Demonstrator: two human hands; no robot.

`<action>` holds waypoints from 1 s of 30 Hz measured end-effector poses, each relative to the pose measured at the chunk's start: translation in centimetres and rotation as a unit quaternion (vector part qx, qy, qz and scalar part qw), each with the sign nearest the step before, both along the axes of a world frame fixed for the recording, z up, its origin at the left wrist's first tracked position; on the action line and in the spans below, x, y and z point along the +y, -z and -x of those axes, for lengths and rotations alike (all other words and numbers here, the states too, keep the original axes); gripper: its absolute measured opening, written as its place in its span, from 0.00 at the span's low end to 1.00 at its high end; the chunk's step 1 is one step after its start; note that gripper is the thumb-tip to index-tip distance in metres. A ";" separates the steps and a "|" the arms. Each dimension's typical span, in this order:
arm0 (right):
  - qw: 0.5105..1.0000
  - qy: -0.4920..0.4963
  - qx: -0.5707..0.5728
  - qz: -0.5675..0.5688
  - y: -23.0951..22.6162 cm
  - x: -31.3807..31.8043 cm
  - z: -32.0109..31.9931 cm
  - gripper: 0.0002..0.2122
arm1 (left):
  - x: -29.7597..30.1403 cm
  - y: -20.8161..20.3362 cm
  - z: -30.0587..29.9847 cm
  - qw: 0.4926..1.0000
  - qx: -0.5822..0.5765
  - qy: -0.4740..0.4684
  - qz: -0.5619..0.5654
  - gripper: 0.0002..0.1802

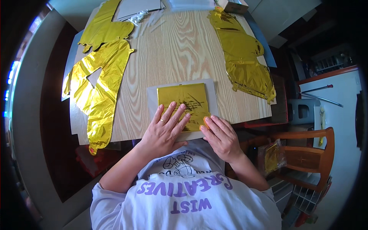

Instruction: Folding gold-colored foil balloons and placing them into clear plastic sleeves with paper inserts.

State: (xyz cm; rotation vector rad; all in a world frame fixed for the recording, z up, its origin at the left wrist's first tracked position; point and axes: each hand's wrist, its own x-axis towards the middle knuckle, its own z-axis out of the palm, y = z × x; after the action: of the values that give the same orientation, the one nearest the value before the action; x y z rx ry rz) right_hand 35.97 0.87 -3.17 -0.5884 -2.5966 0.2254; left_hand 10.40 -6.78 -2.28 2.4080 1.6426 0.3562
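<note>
- 1 folded gold foil square point(182, 93) lies flat on a grey card point(152, 96), close to the near edge of the wood-grain table point(172, 46); small dark print crosses its surface.
- The left hand point(165, 126) rests palm down over the square's lower left part, 4 fingers moderately spread, thumb apart and pointing right; a ring point(163, 120) circles 1 finger.
- The right hand point(224, 140) is at the square's lower right corner, fingers close together and bent; a small orange bit point(206, 122) shows at the fingertips, but I cannot tell if they pinch it.
- To the left lie 2 unfolded pieces: an upper gold foil point(103, 31) and a lower gold foil point(109, 82) with a gap through it.
- To the right, 1 long gold foil point(239, 50) stretches along the table's side.
- At the far end are grey sheets point(140, 4), white cord point(138, 17), clear plastic point(191, 4) and a box point(233, 6).
- Beyond the right hand stands 1 wooden chair point(326, 153).
</note>
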 end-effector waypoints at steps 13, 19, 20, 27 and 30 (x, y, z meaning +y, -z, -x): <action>0.983 -0.018 0.102 0.151 -4.0 8.2 7.0 0.12 | -0.3 -0.1 0.5 0.997 -0.063 -0.020 -0.049 0.48; 0.991 -0.006 -0.027 0.133 -4.0 12.1 11.2 0.10 | -0.5 0.2 0.9 0.996 -0.045 -0.026 -0.071 0.46; 0.992 0.001 -0.038 0.118 -4.3 12.1 11.1 0.10 | -0.5 0.3 0.9 0.996 -0.045 -0.032 -0.072 0.46; 0.990 0.075 -0.088 0.078 -0.9 6.9 7.4 0.36 | 0.0 0.0 1.2 0.997 -0.045 -0.017 -0.057 0.50; 0.994 0.054 -0.087 0.043 -1.8 6.2 8.0 0.38 | 1.1 -2.1 1.7 0.995 -0.082 -0.037 -0.047 0.58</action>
State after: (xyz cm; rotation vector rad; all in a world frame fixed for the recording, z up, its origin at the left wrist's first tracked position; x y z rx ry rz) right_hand 27.97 7.04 -1.40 -0.8104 -2.7215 0.2624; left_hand 8.72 -5.69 -0.17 2.3170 1.6787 0.6387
